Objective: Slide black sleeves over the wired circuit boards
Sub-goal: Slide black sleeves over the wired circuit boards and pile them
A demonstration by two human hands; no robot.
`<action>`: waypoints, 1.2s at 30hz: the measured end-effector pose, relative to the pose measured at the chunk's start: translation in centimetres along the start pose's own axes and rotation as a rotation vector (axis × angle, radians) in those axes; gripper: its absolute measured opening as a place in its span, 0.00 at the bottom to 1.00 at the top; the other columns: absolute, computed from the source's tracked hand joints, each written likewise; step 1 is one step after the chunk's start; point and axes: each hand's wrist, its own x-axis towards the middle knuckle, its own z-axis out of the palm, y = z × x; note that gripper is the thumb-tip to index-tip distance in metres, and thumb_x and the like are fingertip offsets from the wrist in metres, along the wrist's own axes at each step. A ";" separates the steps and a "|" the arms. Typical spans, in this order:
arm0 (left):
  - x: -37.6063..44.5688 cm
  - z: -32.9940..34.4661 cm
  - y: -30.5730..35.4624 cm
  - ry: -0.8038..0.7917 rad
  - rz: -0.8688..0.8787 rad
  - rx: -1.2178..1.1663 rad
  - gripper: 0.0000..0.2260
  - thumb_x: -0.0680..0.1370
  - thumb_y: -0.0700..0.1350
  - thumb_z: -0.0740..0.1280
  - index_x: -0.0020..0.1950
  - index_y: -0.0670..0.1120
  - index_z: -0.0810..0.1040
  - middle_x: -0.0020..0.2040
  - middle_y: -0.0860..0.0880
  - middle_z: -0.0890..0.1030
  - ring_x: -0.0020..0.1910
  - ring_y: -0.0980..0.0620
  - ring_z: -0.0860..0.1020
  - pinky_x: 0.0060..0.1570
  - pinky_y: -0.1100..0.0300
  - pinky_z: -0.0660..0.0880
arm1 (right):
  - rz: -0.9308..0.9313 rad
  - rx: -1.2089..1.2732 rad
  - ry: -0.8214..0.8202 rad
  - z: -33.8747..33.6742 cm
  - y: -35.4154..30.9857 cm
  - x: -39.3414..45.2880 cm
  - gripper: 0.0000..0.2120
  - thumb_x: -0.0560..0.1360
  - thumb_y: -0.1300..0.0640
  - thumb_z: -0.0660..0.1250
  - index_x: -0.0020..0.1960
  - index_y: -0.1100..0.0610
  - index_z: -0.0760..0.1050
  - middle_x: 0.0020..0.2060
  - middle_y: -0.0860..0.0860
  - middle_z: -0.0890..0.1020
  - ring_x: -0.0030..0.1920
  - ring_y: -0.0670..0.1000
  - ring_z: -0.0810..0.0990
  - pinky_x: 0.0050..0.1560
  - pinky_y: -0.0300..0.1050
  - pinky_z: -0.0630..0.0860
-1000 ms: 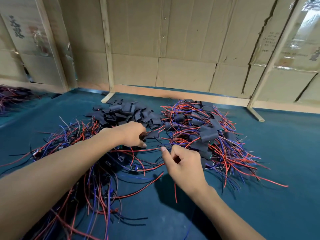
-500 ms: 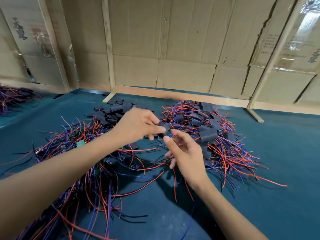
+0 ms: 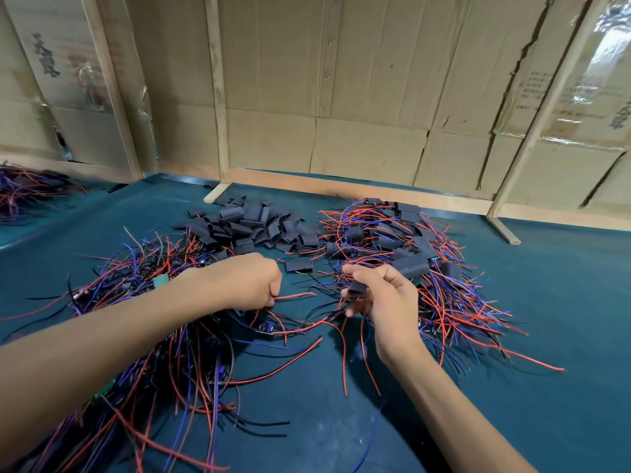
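**Two hands at work between three piles on the tabletop**

I see both hands low over the teal tabletop. My left hand is curled, its grip closed around red wires that stick out to the right from under the fingers; it sits at the edge of the pile of unsleeved wired boards on the left. My right hand is raised just beside it, thumb and fingers pinching one black sleeve, with red and dark leads hanging down below the palm. The two hands are apart, not touching.

I count three heaps in front of me: the tangled wired boards on the left, a loose heap of empty black sleeves at the back centre, and a heap of sleeved boards with red and blue leads on the right. One single sleeve lies alone between the hands and the back heap. The pieces within each heap are too many and too overlapped for me to count. A fourth tangle of wires shows at the far left edge. Cardboard panels on wooden battens close off the back.
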 end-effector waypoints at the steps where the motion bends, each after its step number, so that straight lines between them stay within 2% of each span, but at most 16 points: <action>1: -0.1 0.3 0.1 0.019 0.021 0.042 0.05 0.77 0.45 0.69 0.52 0.52 0.81 0.51 0.50 0.83 0.54 0.47 0.80 0.49 0.59 0.76 | -0.002 -0.018 -0.009 0.0 0.0 0.0 0.15 0.76 0.69 0.67 0.33 0.61 0.69 0.45 0.60 0.86 0.30 0.55 0.80 0.23 0.42 0.71; 3: -0.5 0.5 0.0 0.046 0.051 0.065 0.07 0.75 0.40 0.64 0.46 0.52 0.80 0.48 0.50 0.83 0.50 0.46 0.80 0.50 0.54 0.77 | -0.009 -0.043 -0.021 0.0 0.1 -0.1 0.12 0.75 0.69 0.68 0.34 0.64 0.71 0.42 0.61 0.86 0.29 0.55 0.78 0.23 0.42 0.70; 6: -0.7 0.3 -0.4 0.163 0.101 -0.003 0.10 0.75 0.38 0.61 0.48 0.53 0.77 0.47 0.54 0.79 0.49 0.52 0.78 0.52 0.54 0.75 | 0.001 -0.003 -0.033 0.2 0.2 0.0 0.16 0.75 0.64 0.73 0.33 0.59 0.69 0.39 0.62 0.80 0.31 0.55 0.78 0.25 0.43 0.72; 7: -0.8 0.2 -0.4 0.246 0.139 -0.076 0.08 0.77 0.39 0.62 0.48 0.52 0.75 0.46 0.57 0.77 0.48 0.55 0.76 0.51 0.56 0.74 | 0.008 0.003 -0.048 0.3 0.3 0.1 0.16 0.74 0.62 0.74 0.34 0.58 0.69 0.39 0.63 0.79 0.33 0.57 0.78 0.26 0.44 0.74; 10: -1.0 -0.5 -0.7 0.470 0.290 -0.364 0.03 0.81 0.45 0.64 0.53 0.53 0.73 0.44 0.61 0.76 0.43 0.66 0.75 0.43 0.71 0.69 | 0.032 0.004 -0.066 0.2 0.4 0.1 0.15 0.74 0.60 0.75 0.35 0.57 0.70 0.40 0.63 0.75 0.39 0.58 0.77 0.28 0.45 0.76; 12: -1.4 -1.5 -1.8 0.412 0.330 -0.363 0.06 0.80 0.48 0.67 0.54 0.57 0.72 0.47 0.61 0.76 0.45 0.65 0.76 0.45 0.72 0.69 | 0.036 0.003 -0.065 0.1 0.5 0.2 0.15 0.74 0.60 0.75 0.35 0.57 0.70 0.40 0.62 0.75 0.37 0.57 0.77 0.28 0.45 0.76; 15: -1.7 -2.2 -3.7 0.082 0.302 0.084 0.09 0.76 0.46 0.71 0.48 0.58 0.72 0.46 0.58 0.76 0.44 0.64 0.75 0.48 0.67 0.72 | 0.028 -0.032 -0.038 0.1 0.4 0.4 0.15 0.74 0.60 0.75 0.36 0.58 0.70 0.39 0.62 0.76 0.32 0.56 0.76 0.29 0.46 0.75; 16: -1.7 -2.1 -3.8 -0.038 0.268 0.230 0.07 0.75 0.46 0.70 0.48 0.55 0.74 0.48 0.56 0.78 0.46 0.59 0.77 0.51 0.62 0.74 | 0.023 -0.043 -0.028 0.2 0.5 0.4 0.15 0.74 0.60 0.75 0.36 0.59 0.71 0.39 0.62 0.77 0.31 0.55 0.76 0.29 0.46 0.75; 17: -1.6 -1.7 -3.8 -0.118 0.243 0.341 0.07 0.75 0.47 0.70 0.51 0.53 0.76 0.50 0.54 0.79 0.50 0.53 0.78 0.54 0.57 0.75 | 0.019 -0.052 -0.023 0.2 0.5 0.5 0.14 0.74 0.59 0.75 0.37 0.60 0.71 0.39 0.61 0.77 0.30 0.54 0.76 0.29 0.46 0.75; 19: -1.5 -0.9 -3.5 -0.176 0.242 0.462 0.12 0.76 0.49 0.68 0.60 0.51 0.76 0.57 0.51 0.77 0.57 0.48 0.76 0.57 0.54 0.74 | 0.012 -0.065 -0.026 0.2 0.7 0.6 0.14 0.74 0.59 0.76 0.38 0.60 0.71 0.38 0.61 0.77 0.31 0.53 0.77 0.30 0.46 0.75; 22: -1.6 -0.6 -3.2 -0.142 0.311 0.492 0.17 0.79 0.53 0.66 0.68 0.55 0.73 0.62 0.52 0.74 0.63 0.49 0.74 0.62 0.53 0.72 | 0.006 -0.065 -0.056 -0.1 1.0 0.7 0.15 0.74 0.58 0.76 0.36 0.58 0.71 0.34 0.57 0.77 0.31 0.55 0.77 0.31 0.47 0.76; 26: -1.5 -0.8 -3.1 0.023 0.402 0.450 0.10 0.82 0.55 0.61 0.60 0.54 0.74 0.54 0.55 0.75 0.58 0.52 0.75 0.58 0.57 0.72 | 0.015 0.003 -0.102 0.0 1.1 0.6 0.15 0.74 0.62 0.76 0.34 0.56 0.72 0.35 0.56 0.76 0.37 0.57 0.79 0.38 0.47 0.80; 29: -1.8 -1.5 -3.2 0.180 0.419 0.249 0.06 0.81 0.53 0.63 0.56 0.54 0.76 0.47 0.59 0.72 0.52 0.54 0.77 0.56 0.58 0.73 | 0.019 0.131 -0.158 0.1 0.8 0.5 0.10 0.70 0.65 0.76 0.40 0.60 0.74 0.41 0.60 0.77 0.43 0.59 0.81 0.47 0.47 0.82; 31: -1.8 -2.1 -3.6 0.259 0.416 0.053 0.06 0.79 0.51 0.67 0.55 0.55 0.77 0.46 0.60 0.75 0.48 0.57 0.78 0.54 0.57 0.74 | 0.050 0.219 -0.182 0.1 0.6 0.5 0.13 0.66 0.65 0.77 0.45 0.62 0.75 0.47 0.64 0.77 0.44 0.60 0.83 0.47 0.47 0.82; 34: -1.8 -2.2 -3.3 0.097 0.396 0.020 0.15 0.76 0.55 0.71 0.61 0.59 0.73 0.49 0.60 0.75 0.46 0.58 0.76 0.50 0.59 0.74 | 0.111 0.339 -0.248 0.0 0.3 0.6 0.15 0.67 0.67 0.74 0.52 0.64 0.77 0.46 0.63 0.81 0.44 0.59 0.85 0.47 0.47 0.83; 36: -1.7 -1.1 -2.4 0.022 0.410 0.132 0.15 0.76 0.57 0.70 0.62 0.59 0.73 0.50 0.59 0.74 0.49 0.57 0.75 0.50 0.61 0.71 | 0.170 0.381 -0.305 0.0 0.2 0.6 0.16 0.69 0.67 0.72 0.57 0.65 0.79 0.45 0.60 0.83 0.46 0.57 0.86 0.49 0.47 0.83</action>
